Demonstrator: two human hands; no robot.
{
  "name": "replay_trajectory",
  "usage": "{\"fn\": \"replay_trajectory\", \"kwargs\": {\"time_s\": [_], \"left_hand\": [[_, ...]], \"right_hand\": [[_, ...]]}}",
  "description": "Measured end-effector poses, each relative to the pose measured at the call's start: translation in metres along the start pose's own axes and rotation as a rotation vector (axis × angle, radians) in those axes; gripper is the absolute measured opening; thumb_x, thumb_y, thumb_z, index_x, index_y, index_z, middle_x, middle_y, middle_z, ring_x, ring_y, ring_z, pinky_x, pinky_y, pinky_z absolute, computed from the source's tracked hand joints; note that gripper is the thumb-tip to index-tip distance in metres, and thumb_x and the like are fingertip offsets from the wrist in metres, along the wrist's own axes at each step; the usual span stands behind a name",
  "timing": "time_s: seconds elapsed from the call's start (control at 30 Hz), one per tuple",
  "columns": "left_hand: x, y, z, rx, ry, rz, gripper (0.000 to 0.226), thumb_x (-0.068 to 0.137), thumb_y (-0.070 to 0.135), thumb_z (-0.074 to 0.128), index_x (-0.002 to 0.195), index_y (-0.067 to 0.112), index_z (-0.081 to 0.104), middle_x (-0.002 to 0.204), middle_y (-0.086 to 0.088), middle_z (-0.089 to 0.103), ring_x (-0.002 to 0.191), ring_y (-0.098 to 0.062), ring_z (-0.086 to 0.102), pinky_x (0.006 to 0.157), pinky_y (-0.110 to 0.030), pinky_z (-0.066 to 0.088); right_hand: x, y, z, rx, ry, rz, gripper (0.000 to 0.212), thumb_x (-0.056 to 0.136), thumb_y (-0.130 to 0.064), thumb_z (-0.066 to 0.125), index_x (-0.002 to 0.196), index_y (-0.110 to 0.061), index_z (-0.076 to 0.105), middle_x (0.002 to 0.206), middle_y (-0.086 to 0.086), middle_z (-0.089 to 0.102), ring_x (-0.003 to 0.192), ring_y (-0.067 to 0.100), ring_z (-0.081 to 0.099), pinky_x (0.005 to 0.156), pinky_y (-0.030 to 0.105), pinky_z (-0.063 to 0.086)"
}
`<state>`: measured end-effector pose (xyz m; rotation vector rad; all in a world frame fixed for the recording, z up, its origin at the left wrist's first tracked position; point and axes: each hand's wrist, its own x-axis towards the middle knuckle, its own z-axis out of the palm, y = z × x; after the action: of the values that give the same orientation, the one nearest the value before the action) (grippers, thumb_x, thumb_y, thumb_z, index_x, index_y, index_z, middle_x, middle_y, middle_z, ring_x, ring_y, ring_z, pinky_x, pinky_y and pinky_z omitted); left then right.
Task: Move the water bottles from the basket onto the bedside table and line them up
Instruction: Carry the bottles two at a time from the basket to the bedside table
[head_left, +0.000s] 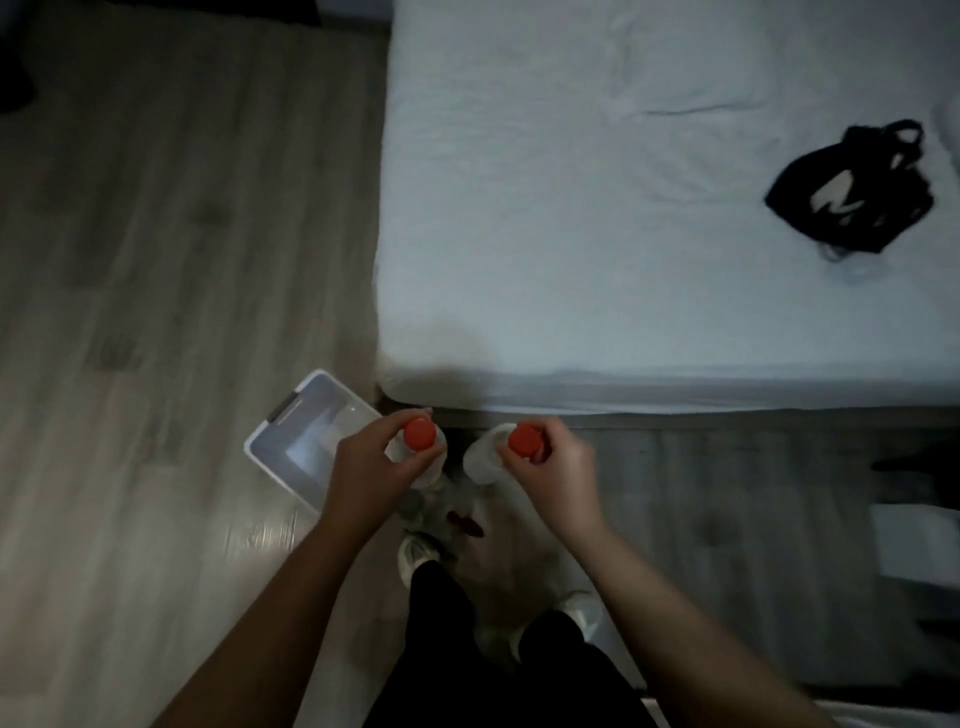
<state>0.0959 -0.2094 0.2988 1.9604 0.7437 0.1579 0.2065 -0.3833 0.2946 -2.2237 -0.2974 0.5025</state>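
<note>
I look straight down in dim light. My left hand (366, 467) grips a clear water bottle (422, 441) with a red cap, held upright by its neck. My right hand (553, 467) grips a second clear bottle (485, 457) with a red cap, also by the neck. Both bottles hang side by side above the floor, near the bed's corner. A white plastic basket (270, 447) sits on the floor to the left of my left hand; its visible inside looks bare. No bedside table is identifiable in view.
A bed with a white sheet (623, 234) fills the upper right, with a black strappy item (852, 192) on it. Wood floor (156, 260) stretches left. My feet in white shoes (415, 556) stand below the bottles. A dark and white object (914, 535) sits at the right edge.
</note>
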Motion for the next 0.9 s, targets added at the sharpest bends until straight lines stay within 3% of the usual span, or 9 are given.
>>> {"fn": "replay_trajectory", "kwargs": {"time_s": [0.13,0.23,0.3,0.43,0.53,0.73,0.9], "left_hand": [[-0.018,0.049,0.052,0.013,-0.073,0.092,0.031,0.074,0.03,0.077,0.102,0.034,0.064,0.095,0.017,0.066,0.09,0.018,0.056,0.076,0.0,0.041],[-0.034,0.088,0.1,0.018,-0.119,0.182,0.041,0.068,0.048,0.071,0.103,0.028,0.068,0.095,0.011,0.07,0.087,0.001,0.064,0.08,-0.022,0.053],[-0.045,0.113,0.136,0.03,-0.134,0.254,0.05,0.065,0.055,0.063,0.104,0.023,0.069,0.096,0.008,0.071,0.088,-0.005,0.065,0.08,-0.03,0.053],[-0.068,0.158,0.207,0.1,-0.183,0.325,0.043,0.068,0.05,0.07,0.103,0.025,0.069,0.096,0.008,0.072,0.089,-0.006,0.066,0.081,-0.035,0.055],[-0.083,0.191,0.255,0.088,-0.238,0.336,0.036,0.071,0.033,0.079,0.104,0.027,0.068,0.094,0.012,0.069,0.09,-0.006,0.066,0.085,-0.036,0.054],[-0.104,0.256,0.34,0.056,-0.362,0.416,0.037,0.07,0.04,0.077,0.103,0.026,0.069,0.095,0.011,0.072,0.09,-0.002,0.066,0.086,-0.036,0.055],[-0.107,0.307,0.402,0.068,-0.498,0.514,0.032,0.07,0.04,0.076,0.099,0.031,0.068,0.091,0.015,0.072,0.088,0.001,0.066,0.082,-0.037,0.055]], "right_hand": [[-0.021,0.036,-0.075,-0.012,0.128,0.014,0.022,0.07,-0.025,0.08,0.085,-0.019,0.065,0.073,-0.008,0.064,0.065,0.008,0.057,0.06,0.02,0.041],[-0.042,0.072,-0.132,-0.01,0.201,0.021,0.022,0.071,-0.03,0.079,0.086,-0.019,0.066,0.077,-0.007,0.066,0.07,0.008,0.061,0.063,0.023,0.046],[-0.057,0.098,-0.17,0.014,0.24,0.052,0.02,0.072,-0.031,0.078,0.085,-0.023,0.065,0.076,-0.01,0.066,0.071,0.005,0.061,0.062,0.021,0.047],[-0.088,0.151,-0.242,0.016,0.318,0.125,0.016,0.073,-0.029,0.078,0.079,-0.027,0.063,0.068,-0.011,0.064,0.065,0.004,0.06,0.059,0.015,0.043],[-0.11,0.192,-0.291,0.023,0.399,0.164,0.016,0.071,-0.027,0.079,0.079,-0.025,0.065,0.07,-0.006,0.067,0.068,0.011,0.062,0.063,0.024,0.049],[-0.15,0.249,-0.377,0.081,0.541,0.257,0.019,0.073,-0.025,0.079,0.083,-0.027,0.063,0.075,-0.005,0.067,0.073,0.014,0.063,0.071,0.033,0.054],[-0.168,0.275,-0.432,0.182,0.655,0.333,0.021,0.076,-0.027,0.076,0.088,-0.029,0.059,0.082,-0.01,0.064,0.077,0.005,0.061,0.073,0.027,0.051]]}}
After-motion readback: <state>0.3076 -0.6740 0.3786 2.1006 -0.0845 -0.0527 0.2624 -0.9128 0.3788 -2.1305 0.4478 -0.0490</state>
